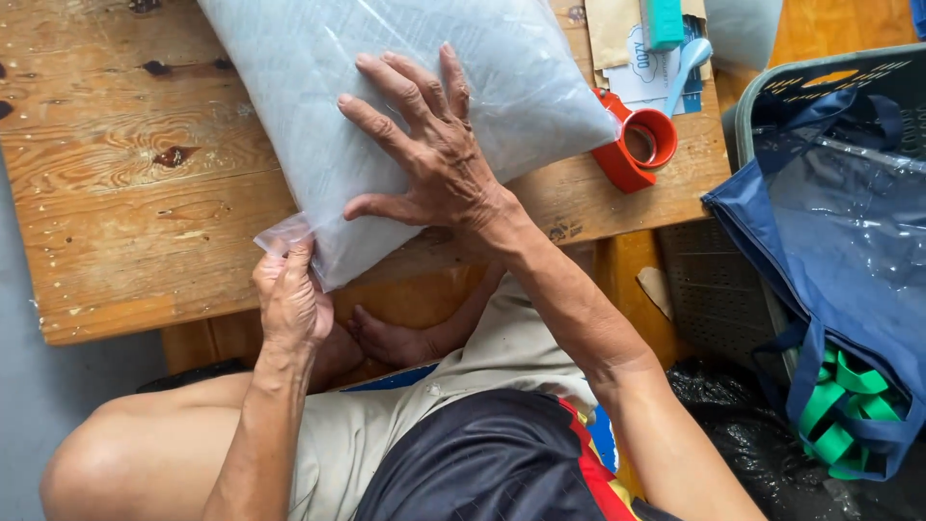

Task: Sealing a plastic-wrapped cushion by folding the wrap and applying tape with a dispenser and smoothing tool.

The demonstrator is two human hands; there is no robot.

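Your right hand (434, 154) lies flat on the clear plastic bag (405, 96), fingers (391, 77) spread wide, and it presses the soft grey-white filling down on the wooden bench (116, 193). The bag lies slanted, and its near corner hangs a little over the bench edge. Your left hand (289, 299) pinches this loose corner flap (282, 234) between thumb and fingers. I think the step is to flatten and close this corner, so keep the right palm heavy and steady so the bag does not slide. Pull the flap tight with the left hand, without tearing the thin film. Push the air toward the open end before you fold. The red tape dispenser (637, 145) stands just beside the bag, on your right, near enough to reach
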